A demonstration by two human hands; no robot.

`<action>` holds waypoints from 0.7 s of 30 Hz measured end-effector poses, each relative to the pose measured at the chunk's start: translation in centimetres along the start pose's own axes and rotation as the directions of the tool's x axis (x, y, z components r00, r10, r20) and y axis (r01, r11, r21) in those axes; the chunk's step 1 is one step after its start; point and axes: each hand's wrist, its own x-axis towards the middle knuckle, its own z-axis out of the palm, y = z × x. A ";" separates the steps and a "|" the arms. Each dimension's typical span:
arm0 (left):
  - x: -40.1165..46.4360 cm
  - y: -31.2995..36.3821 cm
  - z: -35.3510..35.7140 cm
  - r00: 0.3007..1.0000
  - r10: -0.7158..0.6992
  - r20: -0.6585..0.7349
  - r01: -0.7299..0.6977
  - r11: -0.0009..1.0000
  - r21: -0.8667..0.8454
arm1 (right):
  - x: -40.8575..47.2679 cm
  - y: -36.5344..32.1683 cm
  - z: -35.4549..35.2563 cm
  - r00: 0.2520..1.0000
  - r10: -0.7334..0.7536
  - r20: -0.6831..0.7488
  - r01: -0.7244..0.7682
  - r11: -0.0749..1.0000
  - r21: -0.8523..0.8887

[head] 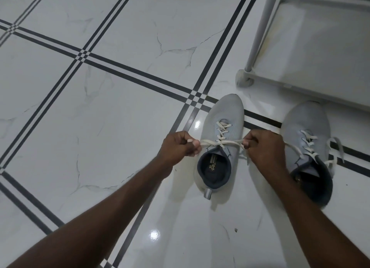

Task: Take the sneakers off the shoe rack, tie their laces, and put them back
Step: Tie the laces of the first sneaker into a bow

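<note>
Two light grey sneakers with white laces stand on the tiled floor, toes pointing away from me. The left sneaker [224, 115] sits between my hands. My left hand [178, 145] pinches one lace end at its left side, and my right hand [264, 147] pinches the other at its right. The white lace [220, 142] is stretched taut across the shoe's tongue between the two fists. The right sneaker [308, 121] stands just right of my right hand, partly hidden by my wrist, with its laces hanging loose over the side.
The white shoe rack [260, 33] stands at the upper right, its corner foot close to the left sneaker's toe and its bottom shelf bare. Glossy white marble-look tiles with dark stripe borders [140, 73] cover the floor all around.
</note>
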 end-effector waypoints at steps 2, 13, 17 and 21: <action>-0.1 0.3 0.0 0.999 0.027 0.022 -0.030 0.990 0.139 | 0.1 -0.5 -0.2 0.998 -0.063 0.032 0.063 0.998 0.004; -1.2 3.5 0.9 0.974 0.167 0.155 -0.228 0.689 0.688 | 2.2 -0.8 -0.6 0.957 -0.262 0.128 0.273 0.959 -0.076; -1.3 3.8 1.6 0.961 0.226 0.158 -0.269 0.648 0.712 | 3.5 -1.7 -1.5 0.863 -0.425 0.273 0.481 0.857 -0.187; -1.2 3.8 1.8 0.921 0.328 0.212 -0.352 0.463 0.813 | 4.2 -2.7 -2.5 0.747 -0.517 0.418 0.662 0.635 -0.397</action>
